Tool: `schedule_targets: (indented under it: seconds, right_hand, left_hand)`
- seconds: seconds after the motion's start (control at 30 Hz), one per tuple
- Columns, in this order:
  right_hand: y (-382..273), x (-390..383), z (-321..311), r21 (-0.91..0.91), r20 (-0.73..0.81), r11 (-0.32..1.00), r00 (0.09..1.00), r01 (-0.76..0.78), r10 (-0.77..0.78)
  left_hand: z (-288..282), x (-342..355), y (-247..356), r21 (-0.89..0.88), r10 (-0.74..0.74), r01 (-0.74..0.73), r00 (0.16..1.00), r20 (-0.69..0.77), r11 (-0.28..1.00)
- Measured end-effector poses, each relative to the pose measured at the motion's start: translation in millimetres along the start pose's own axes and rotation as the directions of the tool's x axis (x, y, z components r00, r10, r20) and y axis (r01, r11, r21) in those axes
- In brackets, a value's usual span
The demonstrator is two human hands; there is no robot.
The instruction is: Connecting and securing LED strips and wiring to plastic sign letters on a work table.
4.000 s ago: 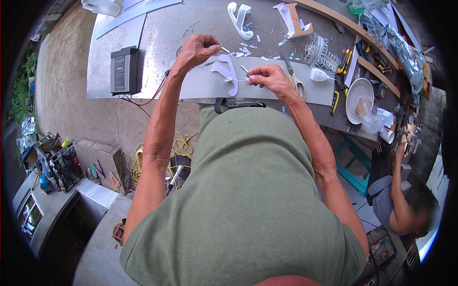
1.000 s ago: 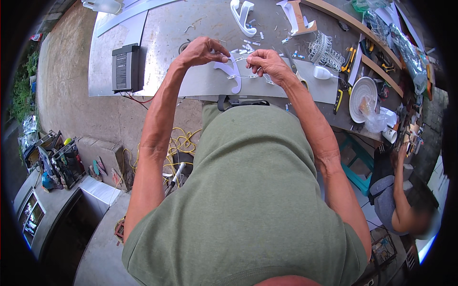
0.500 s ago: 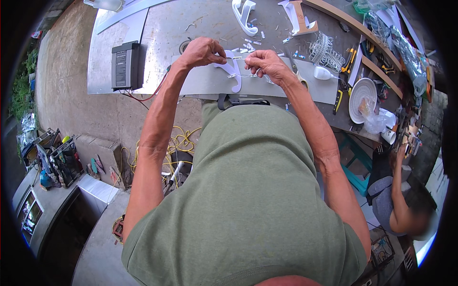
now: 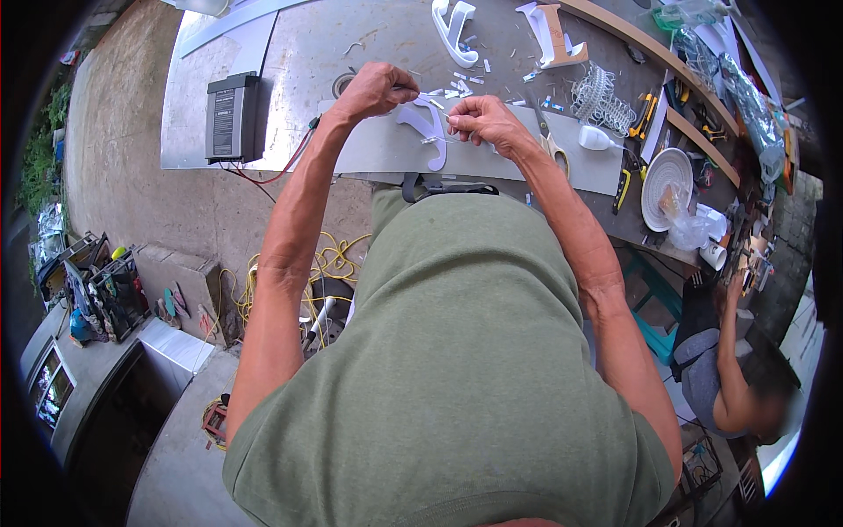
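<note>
Over the front part of the table, my left hand [image 4: 381,90] and my right hand [image 4: 485,121] are both closed in a pinch. A thin pale wire [image 4: 435,104] stretches between their fingertips, sloping down from left to right. Below it lies a white curved letter-shaped piece [image 4: 435,145], with small white modules on and beside it. What exactly sits inside each pinch is too small to make out. Small white modules [image 4: 458,86] are scattered just beyond the hands. Scissors [image 4: 555,151] lie to the right of my right hand, partly behind its wrist.
A black power supply box [image 4: 232,119] with red and dark leads stands at left. Two white letter shapes [image 4: 453,33] lie at the back. Rightward are a coiled module string [image 4: 601,98], a white bottle [image 4: 597,138], pliers [image 4: 623,180], and a round tray [image 4: 665,186]. Another person [image 4: 720,369] works at far right.
My left hand has risen slightly and drawn a little farther from the right. The wire between them now slants more. My right hand has barely shifted.
</note>
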State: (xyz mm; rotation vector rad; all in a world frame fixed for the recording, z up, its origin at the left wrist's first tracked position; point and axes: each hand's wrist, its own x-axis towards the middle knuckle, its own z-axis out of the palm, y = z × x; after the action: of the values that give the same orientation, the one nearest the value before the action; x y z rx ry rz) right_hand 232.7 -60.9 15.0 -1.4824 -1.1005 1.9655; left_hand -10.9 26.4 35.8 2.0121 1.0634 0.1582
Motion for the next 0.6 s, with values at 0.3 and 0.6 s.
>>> schedule_targets:
  seconds: [0.3, 0.6]
  right_hand:
    - [-6, 0, 1, -0.056, -0.005, 0.998, 1.000, -0.016, 0.016]
    - [-9, 0, 5, -0.129, -0.044, 0.991, 0.999, -0.028, 0.023]
  left_hand:
    - [-2, 4, 1, 0.132, 0.013, -0.013, 1.000, -0.004, 0.991]
    - [-1, 15, -1, 0.195, 0.054, -0.061, 0.998, 0.038, 0.979]
